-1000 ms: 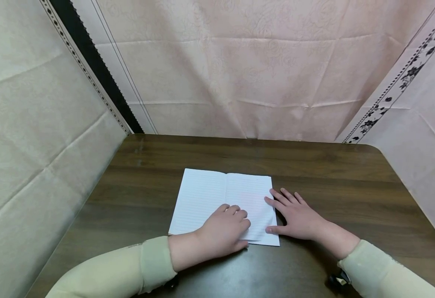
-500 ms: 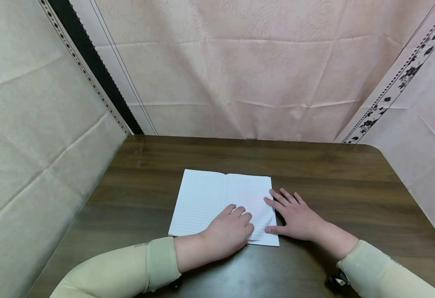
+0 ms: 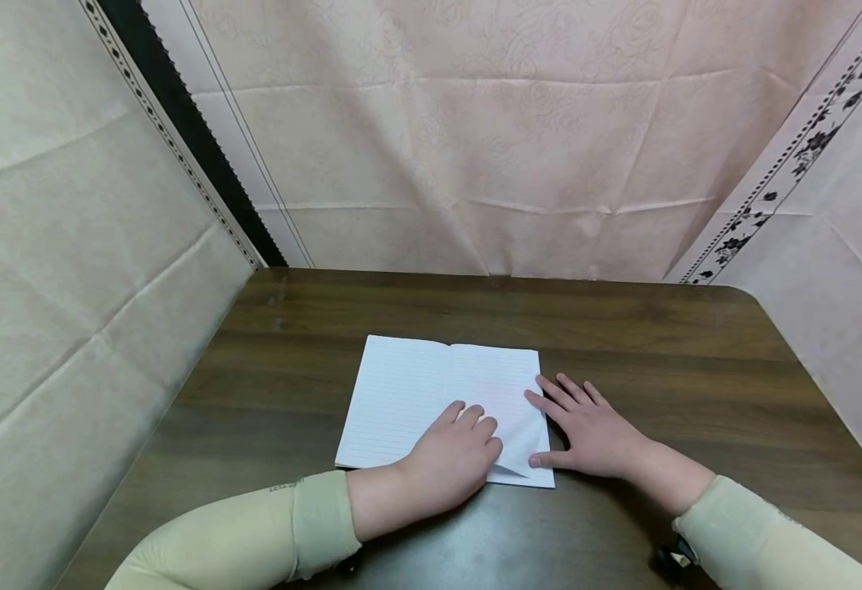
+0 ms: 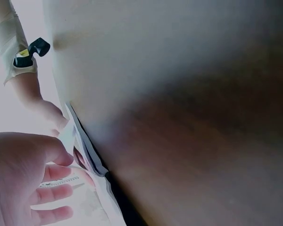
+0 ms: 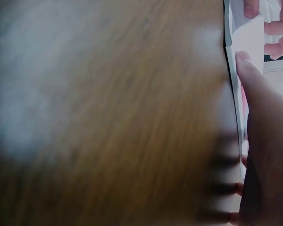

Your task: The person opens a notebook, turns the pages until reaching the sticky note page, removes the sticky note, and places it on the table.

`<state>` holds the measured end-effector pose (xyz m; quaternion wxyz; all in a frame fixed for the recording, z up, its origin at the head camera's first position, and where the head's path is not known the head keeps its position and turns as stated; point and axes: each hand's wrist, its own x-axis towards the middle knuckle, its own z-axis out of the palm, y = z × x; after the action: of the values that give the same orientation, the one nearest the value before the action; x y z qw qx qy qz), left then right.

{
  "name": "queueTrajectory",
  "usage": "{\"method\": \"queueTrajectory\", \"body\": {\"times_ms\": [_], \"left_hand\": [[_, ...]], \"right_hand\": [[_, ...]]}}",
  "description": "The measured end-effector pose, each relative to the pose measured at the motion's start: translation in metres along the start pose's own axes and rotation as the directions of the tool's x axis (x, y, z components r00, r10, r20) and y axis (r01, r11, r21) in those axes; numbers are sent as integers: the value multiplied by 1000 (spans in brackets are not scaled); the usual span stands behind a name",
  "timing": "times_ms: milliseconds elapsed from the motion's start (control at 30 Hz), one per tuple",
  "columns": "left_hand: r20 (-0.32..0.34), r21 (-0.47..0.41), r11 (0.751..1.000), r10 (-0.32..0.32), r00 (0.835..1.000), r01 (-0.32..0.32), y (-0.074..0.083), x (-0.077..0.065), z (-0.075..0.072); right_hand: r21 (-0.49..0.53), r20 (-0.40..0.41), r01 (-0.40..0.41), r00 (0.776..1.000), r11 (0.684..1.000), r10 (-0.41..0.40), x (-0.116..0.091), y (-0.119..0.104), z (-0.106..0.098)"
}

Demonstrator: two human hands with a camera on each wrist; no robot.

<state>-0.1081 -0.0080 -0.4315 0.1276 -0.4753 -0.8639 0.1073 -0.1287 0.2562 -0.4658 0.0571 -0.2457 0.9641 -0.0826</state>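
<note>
An open lined notebook (image 3: 401,393) lies on the brown wooden table. My left hand (image 3: 449,463) reaches over the lower part of its right page (image 3: 493,365), fingers curled, and pinches the page's lower edge. The left thumb (image 4: 59,153) shows beside the raised sheet (image 5: 251,35) in the left wrist view. Part of that grip is hidden under the hand in the head view. My right hand (image 3: 593,430) lies spread at the notebook's right edge, with its fingertips on the margin and its thumb (image 5: 247,68) by the lifted corner.
The wooden table (image 3: 306,311) extends round the notebook. Pale cloth (image 3: 519,164) hangs behind the table's far edge and along both sides. A small black wrist camera (image 3: 670,560) sits under the right sleeve.
My left hand has shifted slightly right and up the page, and its thumb has gone out of sight. The page's lower edge now stands higher near the right thumb. The right hand stays nearly still.
</note>
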Motion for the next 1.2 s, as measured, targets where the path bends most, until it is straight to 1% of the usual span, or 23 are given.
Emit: {"method": "queueTrajectory", "body": {"times_ms": [133,300,400,500,700,900,967,1200], "left_hand": [[15,-20,999,-36,999,36,-1,0,0],[29,-42,994,-96,995,97,-3,-2,-1],[19,-48,990,-132,991,132,-4,-3,-1],[1,-55,987,-153,988,153,-5,-5,0],[-30,-90,978,-191,981,188,-8,-8,-4],[-62,-145,967,-221,973,211,-15,-12,-12],[-70,-162,962,-234,970,220,-17,-14,-18],[-89,-190,952,-261,961,241,-21,-22,-41]], "right_hand": [[0,-7,-8,1000,1000,8,-1,1,1],[-12,-38,-16,999,1000,16,-3,4,6],[-13,-45,-24,999,1000,24,-4,3,7],[-10,-51,-24,998,1000,23,-4,3,7],[3,-38,-20,999,1000,20,-4,3,5],[8,-16,-37,999,999,37,-3,4,6],[10,-11,-42,999,999,42,-3,4,6],[23,-33,-28,999,999,28,-3,3,7]]}}
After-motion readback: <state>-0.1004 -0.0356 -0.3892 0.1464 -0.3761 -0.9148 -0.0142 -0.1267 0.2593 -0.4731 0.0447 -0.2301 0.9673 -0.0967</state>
